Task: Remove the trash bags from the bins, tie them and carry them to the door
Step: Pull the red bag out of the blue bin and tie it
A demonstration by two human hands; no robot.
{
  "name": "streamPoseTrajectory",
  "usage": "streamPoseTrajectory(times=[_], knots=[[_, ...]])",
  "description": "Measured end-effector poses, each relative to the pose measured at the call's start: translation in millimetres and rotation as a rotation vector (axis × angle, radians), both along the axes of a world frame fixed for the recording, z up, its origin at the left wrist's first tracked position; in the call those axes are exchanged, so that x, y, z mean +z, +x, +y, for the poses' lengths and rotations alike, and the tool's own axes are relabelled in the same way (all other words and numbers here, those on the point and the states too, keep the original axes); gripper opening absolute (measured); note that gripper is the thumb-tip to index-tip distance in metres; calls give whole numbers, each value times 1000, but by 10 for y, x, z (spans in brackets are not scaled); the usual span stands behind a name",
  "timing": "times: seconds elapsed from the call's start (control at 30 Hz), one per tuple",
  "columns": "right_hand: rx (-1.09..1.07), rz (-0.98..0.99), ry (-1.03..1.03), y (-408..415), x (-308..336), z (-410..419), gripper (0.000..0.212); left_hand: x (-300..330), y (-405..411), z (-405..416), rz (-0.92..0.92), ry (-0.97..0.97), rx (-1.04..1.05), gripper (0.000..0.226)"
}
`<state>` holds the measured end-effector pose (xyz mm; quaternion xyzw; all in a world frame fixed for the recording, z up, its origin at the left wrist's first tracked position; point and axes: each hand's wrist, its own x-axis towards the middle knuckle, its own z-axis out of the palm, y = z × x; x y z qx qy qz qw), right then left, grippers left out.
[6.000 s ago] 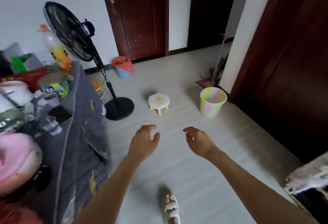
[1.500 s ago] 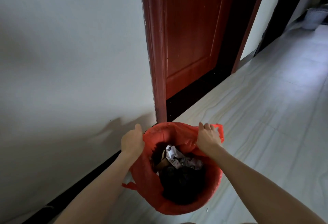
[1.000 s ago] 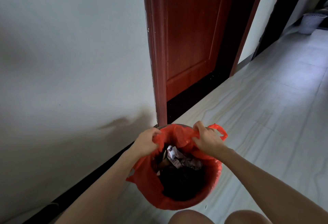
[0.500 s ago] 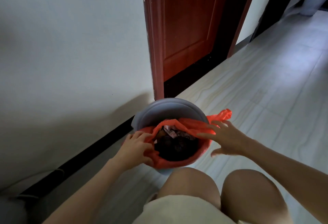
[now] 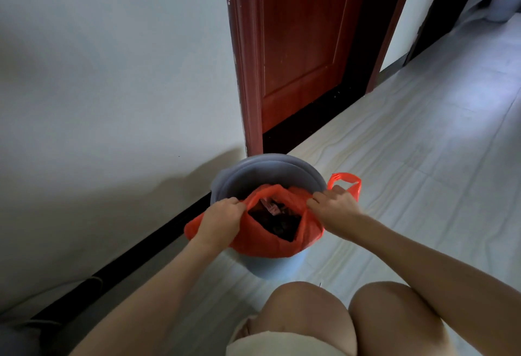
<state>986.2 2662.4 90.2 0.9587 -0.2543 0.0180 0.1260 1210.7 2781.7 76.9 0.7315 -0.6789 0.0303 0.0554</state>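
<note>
Wall (image 5: 112,87) close left of left hand (image 5: 218,221); door (image 5: 304,39) beyond both hands. Open floor (image 5: 423,158) right of right hand (image 5: 334,211), well clear. Knees (image 5: 307,316) just below hands. Bin (image 5: 270,166) against wall by door frame, far rim bare. Bag (image 5: 270,245) between hands, half out of bin, mouth open, dark trash with paper scrap inside. Left hand clenched on bag's left rim; right hand clenched on right rim, handle loop (image 5: 345,183) sticking out just beyond it.
</note>
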Motion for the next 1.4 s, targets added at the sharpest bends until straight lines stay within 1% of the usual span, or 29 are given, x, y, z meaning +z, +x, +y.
streamPoseTrajectory(times=[0.03,0.07,0.13,0.17,0.2,0.23,0.27,0.3,0.37,0.4,0.5,0.6,0.67,0.7,0.73,0.77,0.8,0.83,0.87,0.93,1.0,1.03,1.07,1.13,1.17,1.2,1.23,1.3,1.4], knots=[[-57,-47,25,44,46,22,10,-5,-20,-37,17,-76,6,13],[-136,-108,104,88,86,33,6,10,-48,-80,98,-122,29,16],[-364,-305,404,205,214,60,14,111,-130,-157,351,-213,144,16],[-420,-420,584,258,253,60,17,193,-184,-185,507,-236,232,14],[-440,-517,711,307,291,56,18,271,-232,-205,656,-258,326,17],[-433,-575,781,349,333,70,22,330,-271,-213,779,-253,400,21],[-416,-564,832,369,359,105,31,358,-299,-202,864,-235,439,22],[-387,-514,874,375,363,147,44,356,-313,-174,888,-207,441,20],[-346,-344,900,353,312,224,65,305,-305,-71,823,-136,432,16],[-308,-288,895,333,258,255,65,267,-305,-1,806,-96,448,18],[-167,-214,980,319,199,354,45,196,-331,128,847,-47,510,24],[-81,6,1061,336,193,493,48,250,-371,107,904,-92,561,17],[-41,189,921,318,153,557,47,302,-368,71,917,-128,547,17],[-30,244,819,309,132,559,42,326,-373,69,923,-128,516,17],[-24,249,725,302,99,535,32,334,-375,86,915,-117,468,17],[-30,203,651,295,101,511,22,332,-377,113,890,-110,405,16],[-60,131,592,291,108,476,16,310,-376,147,853,-101,336,15],[-93,46,534,287,124,437,16,278,-376,193,808,-87,264,18],[-122,-26,478,281,147,400,18,243,-382,247,751,-56,202,27],[-134,-103,395,247,181,366,22,181,-383,360,555,98,108,60],[-60,-63,367,221,187,375,29,110,-331,457,300,339,37,90],[-10,-2,386,215,181,398,35,94,-306,495,205,430,9,96],[28,77,429,217,180,430,43,89,-277,512,138,468,-8,92],[84,259,477,218,171,487,58,138,-236,498,65,437,-18,68],[106,353,461,213,159,498,63,166,-216,469,65,422,-26,56],[125,437,432,206,148,505,64,193,-202,441,110,429,-38,46],[133,502,405,196,138,504,62,227,-198,414,192,445,-44,36],[117,556,417,206,126,493,47,270,-159,364,368,437,-29,24],[49,485,607,207,144,437,33,282,-151,284,470,234,89,25]])
